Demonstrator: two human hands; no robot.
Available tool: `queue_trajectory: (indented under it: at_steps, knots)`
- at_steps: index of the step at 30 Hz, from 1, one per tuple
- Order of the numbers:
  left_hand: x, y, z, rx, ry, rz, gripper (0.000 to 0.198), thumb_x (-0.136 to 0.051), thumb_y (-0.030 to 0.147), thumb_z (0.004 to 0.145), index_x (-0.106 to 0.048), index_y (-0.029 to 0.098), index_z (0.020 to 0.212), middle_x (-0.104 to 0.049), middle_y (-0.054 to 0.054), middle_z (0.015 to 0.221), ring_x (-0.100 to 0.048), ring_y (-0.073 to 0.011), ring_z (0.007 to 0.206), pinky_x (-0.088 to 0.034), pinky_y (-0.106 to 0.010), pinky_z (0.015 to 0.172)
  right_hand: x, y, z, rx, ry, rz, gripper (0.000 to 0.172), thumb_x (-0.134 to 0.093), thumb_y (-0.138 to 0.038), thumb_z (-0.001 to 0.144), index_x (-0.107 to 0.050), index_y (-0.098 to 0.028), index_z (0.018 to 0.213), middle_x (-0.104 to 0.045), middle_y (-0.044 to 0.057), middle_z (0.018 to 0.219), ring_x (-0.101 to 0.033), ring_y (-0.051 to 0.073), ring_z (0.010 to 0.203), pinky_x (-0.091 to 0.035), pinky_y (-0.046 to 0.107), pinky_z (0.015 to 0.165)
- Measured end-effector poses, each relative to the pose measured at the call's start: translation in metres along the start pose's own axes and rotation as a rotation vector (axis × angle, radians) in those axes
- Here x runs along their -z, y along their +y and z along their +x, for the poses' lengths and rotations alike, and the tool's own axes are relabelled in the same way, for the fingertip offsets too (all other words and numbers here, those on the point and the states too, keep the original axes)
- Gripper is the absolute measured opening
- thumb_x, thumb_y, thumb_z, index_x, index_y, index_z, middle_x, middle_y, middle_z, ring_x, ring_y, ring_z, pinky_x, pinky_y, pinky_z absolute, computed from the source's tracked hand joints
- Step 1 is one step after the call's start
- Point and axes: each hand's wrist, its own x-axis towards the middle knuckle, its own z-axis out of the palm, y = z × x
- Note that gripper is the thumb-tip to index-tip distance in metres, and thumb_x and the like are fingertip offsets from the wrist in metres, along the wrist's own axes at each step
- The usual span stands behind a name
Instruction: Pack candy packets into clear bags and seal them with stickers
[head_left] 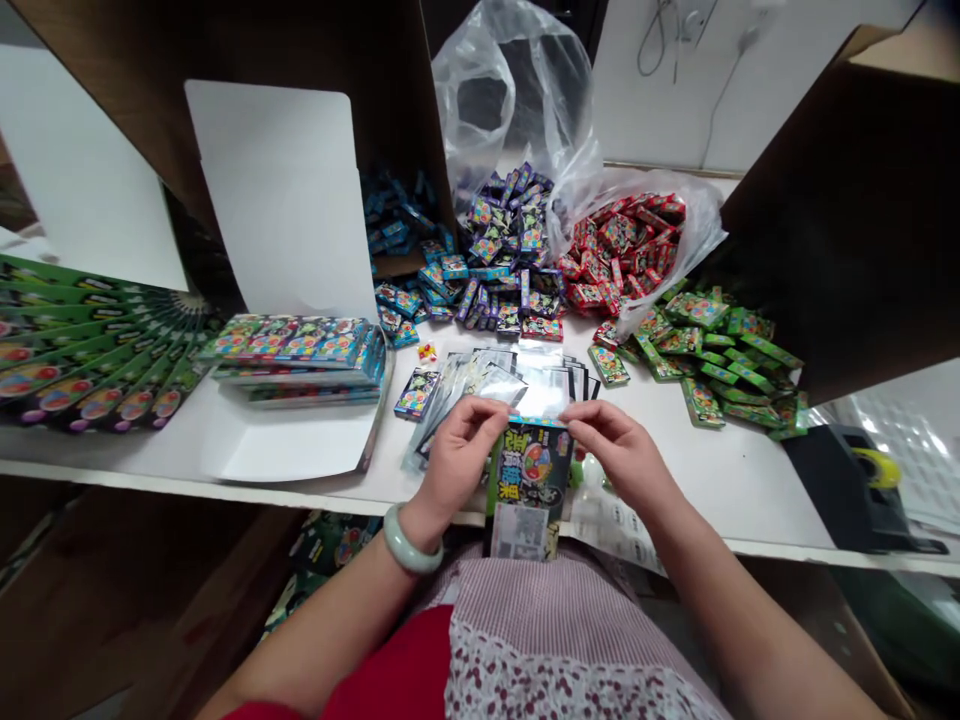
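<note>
Between my two hands is a dark printed candy box [529, 480] with yellow lettering and colourful round candies on its face. My left hand [469, 445], with a pale bangle at the wrist, pinches the box's upper left corner. At the upper right corner, the fingers of my right hand [619, 450] pinch the same edge. A blue strip shows along that top edge. Just beyond my hands lies a fanned stack of clear plastic packets with printed sheets [480, 372]. A small dark candy packet [417, 393] rests left of the stack.
Heaps of small blue [401, 225], purple [517, 215], red [622, 240] and green boxes [720, 350] lie at the back. An open white carton [300, 440] holds rows of boxes at left. A tape dispenser [862, 490] stands at right, near the table edge.
</note>
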Motion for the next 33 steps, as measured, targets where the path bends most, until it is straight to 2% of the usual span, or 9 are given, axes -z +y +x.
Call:
queue_trajectory:
  at_steps: [2,4,8,14,17,21,26,29,33]
  knots:
    - [0.001,0.002,0.002,0.087,-0.016,-0.087,0.020,-0.062,0.029,0.088,-0.059,0.019,0.105,-0.069,-0.003,0.091,-0.065,-0.0148,0.084,-0.054,-0.028,0.077,0.001,-0.004,0.004,-0.057,-0.037,0.070,0.030,-0.067,-0.037,0.081,-0.062,-0.025,0.108,-0.064,0.002,0.086,-0.059,0.015,0.071,-0.049,0.026,0.053]
    - [0.003,0.003,0.002,0.124,-0.046,-0.094,0.024,-0.063,0.028,0.087,-0.060,0.020,0.110,-0.070,-0.003,0.093,-0.066,-0.0148,0.086,-0.054,-0.028,0.078,0.002,-0.007,0.004,-0.005,-0.056,0.027,0.026,-0.066,-0.034,0.082,-0.063,-0.025,0.106,-0.063,0.003,0.088,-0.060,0.015,0.076,-0.051,0.027,0.057]
    - [0.009,0.009,0.000,0.025,-0.107,-0.035,0.010,-0.067,0.027,0.084,-0.068,0.019,0.089,-0.070,-0.005,0.095,-0.065,-0.0165,0.093,-0.053,-0.030,0.085,0.001,-0.014,0.002,0.144,-0.097,-0.106,0.009,-0.066,-0.030,0.082,-0.064,-0.021,0.082,-0.061,0.006,0.098,-0.060,0.018,0.093,-0.052,0.030,0.068]
    - [0.004,0.018,0.010,0.068,-0.072,0.055,0.011,-0.067,0.028,0.081,-0.064,0.018,0.080,-0.064,-0.001,0.074,-0.058,-0.0117,0.065,-0.049,-0.024,0.059,-0.008,-0.024,0.013,-0.028,-0.115,-0.066,0.018,-0.068,-0.036,0.080,-0.059,-0.020,0.080,-0.061,-0.001,0.073,-0.058,0.012,0.059,-0.047,0.028,0.053]
    - [0.003,0.019,0.016,0.090,-0.073,0.093,0.012,-0.068,0.027,0.078,-0.062,0.017,0.075,-0.060,0.001,0.067,-0.053,-0.0105,0.058,-0.044,-0.022,0.053,-0.010,-0.026,0.018,-0.095,-0.138,-0.067,0.020,-0.068,-0.038,0.079,-0.059,-0.019,0.077,-0.061,-0.002,0.067,-0.057,0.012,0.054,-0.045,0.027,0.050]
    - [0.012,0.020,0.017,0.030,-0.199,0.054,0.012,-0.064,0.024,0.083,-0.061,0.017,0.073,-0.063,-0.002,0.075,-0.059,-0.0133,0.072,-0.049,-0.027,0.067,-0.005,-0.025,0.016,-0.043,-0.207,-0.103,0.020,-0.062,-0.036,0.085,-0.061,-0.019,0.075,-0.062,0.001,0.075,-0.057,0.012,0.061,-0.047,0.028,0.056]
    - [0.027,0.012,0.005,-0.042,-0.309,0.071,0.009,-0.059,0.026,0.089,-0.064,0.019,0.088,-0.066,-0.005,0.090,-0.062,-0.0165,0.088,-0.052,-0.031,0.079,-0.001,-0.015,0.003,0.214,-0.215,-0.244,0.007,-0.060,-0.025,0.088,-0.064,-0.024,0.093,-0.064,0.005,0.099,-0.061,0.019,0.095,-0.052,0.036,0.077]
    - [0.026,0.003,0.000,-0.001,-0.268,0.090,0.012,-0.065,0.026,0.085,-0.063,0.019,0.094,-0.065,-0.004,0.092,-0.062,-0.0160,0.086,-0.053,-0.028,0.074,-0.012,-0.010,-0.005,0.320,-0.132,-0.345,0.009,-0.055,-0.019,0.090,-0.062,-0.025,0.093,-0.063,0.005,0.097,-0.061,0.019,0.097,-0.051,0.039,0.084]
    - [0.021,-0.001,-0.001,-0.021,-0.180,0.119,0.011,-0.064,0.027,0.085,-0.063,0.020,0.093,-0.065,-0.004,0.092,-0.062,-0.0165,0.087,-0.053,-0.029,0.078,-0.014,-0.007,-0.008,0.303,-0.117,-0.294,0.016,-0.052,-0.021,0.092,-0.061,-0.026,0.103,-0.064,0.007,0.108,-0.060,0.020,0.106,-0.052,0.039,0.087]
